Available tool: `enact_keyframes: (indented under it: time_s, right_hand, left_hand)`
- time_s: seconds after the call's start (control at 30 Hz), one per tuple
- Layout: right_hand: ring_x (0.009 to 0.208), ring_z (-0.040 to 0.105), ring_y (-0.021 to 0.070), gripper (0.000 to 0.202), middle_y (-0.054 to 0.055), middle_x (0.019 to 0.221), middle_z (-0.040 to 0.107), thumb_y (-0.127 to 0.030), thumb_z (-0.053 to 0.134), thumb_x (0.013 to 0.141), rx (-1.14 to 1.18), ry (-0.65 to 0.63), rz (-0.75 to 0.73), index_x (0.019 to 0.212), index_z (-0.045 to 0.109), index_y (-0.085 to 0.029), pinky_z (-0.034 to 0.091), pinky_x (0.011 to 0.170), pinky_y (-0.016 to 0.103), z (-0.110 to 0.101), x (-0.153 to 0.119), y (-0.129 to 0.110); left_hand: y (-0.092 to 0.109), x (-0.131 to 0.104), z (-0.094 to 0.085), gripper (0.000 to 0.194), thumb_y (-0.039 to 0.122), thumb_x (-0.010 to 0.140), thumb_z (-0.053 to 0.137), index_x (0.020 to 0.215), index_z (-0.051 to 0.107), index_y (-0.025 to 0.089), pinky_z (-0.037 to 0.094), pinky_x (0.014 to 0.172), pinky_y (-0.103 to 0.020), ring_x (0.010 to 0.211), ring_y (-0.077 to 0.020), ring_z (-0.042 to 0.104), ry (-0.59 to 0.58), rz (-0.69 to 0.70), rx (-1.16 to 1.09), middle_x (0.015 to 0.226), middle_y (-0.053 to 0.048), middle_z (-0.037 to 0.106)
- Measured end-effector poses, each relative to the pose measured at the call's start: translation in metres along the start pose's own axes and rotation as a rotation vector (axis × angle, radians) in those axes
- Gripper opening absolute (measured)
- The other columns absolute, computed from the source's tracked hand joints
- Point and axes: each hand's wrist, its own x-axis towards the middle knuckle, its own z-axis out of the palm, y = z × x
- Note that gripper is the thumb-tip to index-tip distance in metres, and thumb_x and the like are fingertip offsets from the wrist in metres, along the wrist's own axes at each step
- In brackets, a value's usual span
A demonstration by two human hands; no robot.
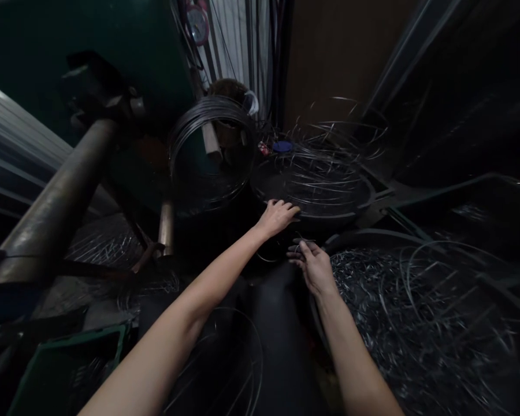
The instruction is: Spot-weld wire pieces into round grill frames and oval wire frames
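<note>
My right hand (314,264) is in front of me with its thumb against the fingers, pinching a thin piece of wire (304,240). Just above and to its left, my left hand (278,218) is palm down, fingers curled, close to the near rim of a round dark basin (349,217). What its fingers hold, if anything, is hidden. Below the hands a thin curved wire shows faintly. Loose, tangled lengths of wire (320,179) lie in and over the basin.
On the right stands a wide tub heaped with short metal pieces (385,312). A large wire coil (212,110) stands behind my left hand. At left are a thick metal pipe (56,190) and a green crate (69,341). A pink clock (197,24) hangs at the back.
</note>
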Motion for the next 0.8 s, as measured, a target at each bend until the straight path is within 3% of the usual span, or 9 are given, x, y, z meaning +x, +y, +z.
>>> enact_keyframes:
  time_s: [0.1, 0.23, 0.33, 0.43, 0.53, 0.6, 0.7, 0.8]
  right_hand:
    - [0.048, 0.056, 0.0095, 0.044, 0.000, 0.064, 0.062, -0.049, 0.074, 0.057, 0.420, -0.035, 0.144, 0.083, 0.061, -0.016, 0.042, 0.041, 0.018, -0.013, -0.028, -0.008]
    - [0.045, 0.053, 0.0066, 0.049, -0.002, 0.060, 0.061, -0.045, 0.082, 0.047, 0.503, -0.007, 0.167, 0.079, 0.061, -0.015, 0.041, 0.040, 0.015, -0.019, -0.063, -0.029]
    - [0.043, 0.053, 0.0075, 0.046, -0.003, 0.060, 0.061, -0.048, 0.080, 0.050, 0.456, 0.005, 0.114, 0.078, 0.061, -0.016, 0.041, 0.040, 0.017, -0.018, -0.095, -0.045]
    - [0.052, 0.058, 0.0113, 0.038, 0.000, 0.067, 0.065, -0.049, 0.073, 0.062, 0.185, -0.008, -0.048, 0.080, 0.063, -0.017, 0.046, 0.046, 0.021, -0.012, -0.139, -0.053]
    - [0.068, 0.063, 0.0145, 0.027, 0.002, 0.077, 0.068, -0.044, 0.065, 0.073, -0.135, -0.073, -0.276, 0.082, 0.067, -0.018, 0.051, 0.058, 0.024, -0.001, -0.188, -0.054]
    - [0.069, 0.063, 0.0152, 0.026, 0.002, 0.078, 0.068, -0.042, 0.063, 0.076, -0.212, -0.140, -0.334, 0.084, 0.069, -0.018, 0.052, 0.060, 0.025, 0.009, -0.218, -0.054]
    - [0.076, 0.065, 0.0177, 0.025, 0.002, 0.081, 0.069, -0.039, 0.063, 0.078, -0.191, -0.238, -0.327, 0.092, 0.070, -0.020, 0.054, 0.066, 0.028, 0.024, -0.257, -0.055]
    - [0.085, 0.065, 0.0188, 0.021, 0.002, 0.086, 0.069, -0.034, 0.061, 0.081, -0.214, -0.332, -0.384, 0.094, 0.071, -0.022, 0.053, 0.076, 0.031, 0.033, -0.283, -0.057]
  left_hand:
    - [0.005, -0.006, -0.002, 0.035, 0.037, 0.089, 0.048, 0.118, 0.054, 0.018, 0.029, 0.098, -0.042, 0.104, -0.0207, 0.053, -0.059, -0.055, -0.085, 0.107, -0.007, 0.062]
    - [0.023, -0.033, -0.037, 0.031, 0.027, 0.092, 0.044, 0.119, 0.057, 0.017, 0.036, 0.098, -0.037, 0.108, -0.0188, 0.054, 0.008, -0.161, -0.337, 0.117, -0.008, 0.060]
    - [0.049, -0.086, -0.075, 0.032, 0.026, 0.092, 0.044, 0.118, 0.058, 0.016, 0.040, 0.097, -0.028, 0.110, -0.0154, 0.055, -0.012, -0.124, -0.689, 0.119, -0.008, 0.060]
    - [0.082, -0.157, -0.108, 0.038, 0.034, 0.089, 0.050, 0.121, 0.057, 0.016, 0.040, 0.100, -0.027, 0.114, -0.0166, 0.054, -0.027, -0.151, -1.004, 0.122, -0.006, 0.060]
    - [0.108, -0.220, -0.132, 0.038, 0.033, 0.087, 0.053, 0.120, 0.059, 0.017, 0.038, 0.101, -0.027, 0.115, -0.0176, 0.053, -0.017, -0.142, -1.229, 0.122, -0.004, 0.060]
    - [0.118, -0.254, -0.143, 0.031, 0.032, 0.085, 0.056, 0.111, 0.065, 0.017, 0.038, 0.101, -0.027, 0.112, -0.0185, 0.054, -0.005, -0.173, -1.299, 0.114, -0.002, 0.063]
    - [0.131, -0.296, -0.156, 0.026, 0.034, 0.081, 0.060, 0.097, 0.070, 0.016, 0.042, 0.097, -0.029, 0.106, -0.0194, 0.058, 0.100, -0.266, -1.363, 0.104, -0.002, 0.067]
    - [0.146, -0.332, -0.170, 0.024, 0.034, 0.081, 0.061, 0.090, 0.069, 0.014, 0.046, 0.094, -0.031, 0.103, -0.0192, 0.060, 0.291, -0.290, -1.376, 0.099, -0.004, 0.067]
